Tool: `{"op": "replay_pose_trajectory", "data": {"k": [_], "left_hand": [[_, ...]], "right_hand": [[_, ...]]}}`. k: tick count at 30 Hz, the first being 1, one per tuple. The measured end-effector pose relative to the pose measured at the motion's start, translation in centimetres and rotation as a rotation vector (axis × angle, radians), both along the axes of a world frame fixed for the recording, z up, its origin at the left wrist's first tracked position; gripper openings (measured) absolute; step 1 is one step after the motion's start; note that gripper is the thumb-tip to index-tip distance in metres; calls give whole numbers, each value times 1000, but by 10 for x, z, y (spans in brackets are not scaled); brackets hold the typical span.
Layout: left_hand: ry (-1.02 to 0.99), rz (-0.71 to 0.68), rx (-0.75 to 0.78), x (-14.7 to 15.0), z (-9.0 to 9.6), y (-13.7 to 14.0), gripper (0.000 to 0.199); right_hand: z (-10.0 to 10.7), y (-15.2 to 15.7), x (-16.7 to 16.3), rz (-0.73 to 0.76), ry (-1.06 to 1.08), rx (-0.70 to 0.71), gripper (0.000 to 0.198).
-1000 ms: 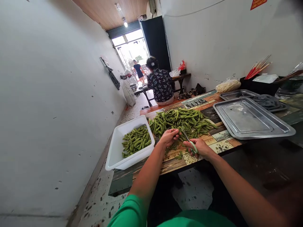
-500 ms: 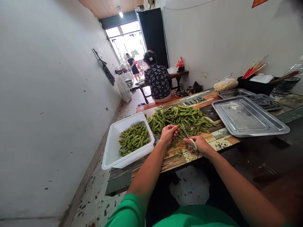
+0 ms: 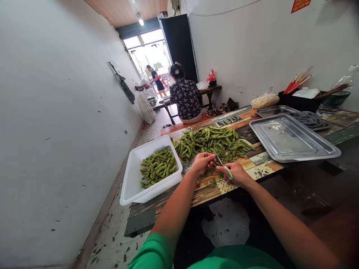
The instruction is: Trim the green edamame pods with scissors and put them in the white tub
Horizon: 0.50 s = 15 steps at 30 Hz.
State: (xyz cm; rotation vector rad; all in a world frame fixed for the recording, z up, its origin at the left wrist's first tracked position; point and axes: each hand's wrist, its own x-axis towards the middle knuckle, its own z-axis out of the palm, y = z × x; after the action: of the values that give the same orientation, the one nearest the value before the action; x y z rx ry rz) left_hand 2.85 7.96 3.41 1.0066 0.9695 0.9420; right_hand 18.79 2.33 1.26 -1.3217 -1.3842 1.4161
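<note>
My left hand is closed in a pinch on an edamame pod that is mostly hidden by the fingers. Its fingertips are close beside the blades of the scissors. These scissors have pale green handles, and my right hand is closed around them, blades pointing up and left. Just beyond both hands lies a heap of green edamame pods, spread over the patterned table. To the left stands a white plastic tub with loose edamame pods inside.
At right, a metal tray overhangs the table's front edge. Behind it are a smaller tray with a dark cloth, a black box of skewers, and a plastic bottle. A person sits ahead, facing away.
My left hand has shifted slightly right, closer to the scissor blades. The blades now look closer together. The whole view has tilted a little.
</note>
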Motion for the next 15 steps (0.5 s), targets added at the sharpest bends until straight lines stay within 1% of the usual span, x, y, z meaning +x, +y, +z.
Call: {"op": "replay_pose_trajectory", "data": {"k": [2,5,8,11,15], "left_hand": [[-17,-12,-32,-1,0,1,28],[-28,-19,-75,-2,0,2,28],[-61,-61,-124,-4,-1,3,27],[-162,-110,-174,-5,0,4,24],[-298,-101,-220,-8,2,5,22]], "right_hand": [[-1,0,-1,-3,-2,21,45],[-2,0,-1,-6,13,16,45],[-4,1,-1,-5,38,16,44],[-6,1,-1,-27,54,27,43],[-4,0,-1,-55,49,-21,42]]}}
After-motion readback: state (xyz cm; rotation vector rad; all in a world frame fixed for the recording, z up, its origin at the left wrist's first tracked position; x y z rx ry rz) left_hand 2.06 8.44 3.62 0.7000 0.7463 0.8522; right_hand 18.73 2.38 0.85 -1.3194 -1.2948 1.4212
